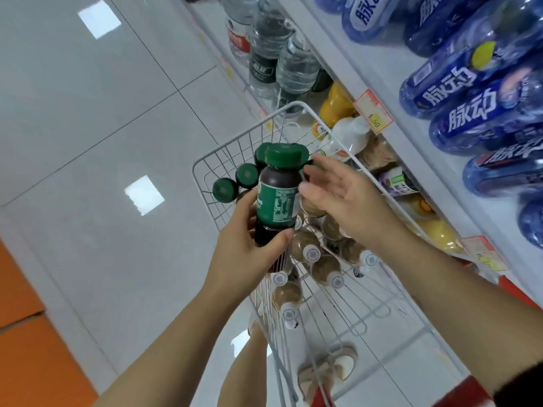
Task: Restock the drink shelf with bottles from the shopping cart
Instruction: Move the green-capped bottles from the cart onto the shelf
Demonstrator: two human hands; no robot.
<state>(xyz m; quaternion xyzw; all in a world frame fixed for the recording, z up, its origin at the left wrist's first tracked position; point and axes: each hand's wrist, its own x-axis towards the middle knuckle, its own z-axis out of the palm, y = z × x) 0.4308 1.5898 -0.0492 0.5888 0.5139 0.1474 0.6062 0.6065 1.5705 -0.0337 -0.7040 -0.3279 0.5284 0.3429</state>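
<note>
Above the cart [205, 164], a left hand [246, 248] grips a green-capped bottle [276, 198] as the open right hand [343, 201] reaches in; many bottles remain below, restocking seemingly far from finished.

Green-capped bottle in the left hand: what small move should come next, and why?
Probably the right hand closes on the green-capped bottle to take it toward the shelf. The left hand grips it low; the right hand is open beside its label, on the shelf's side.
</note>
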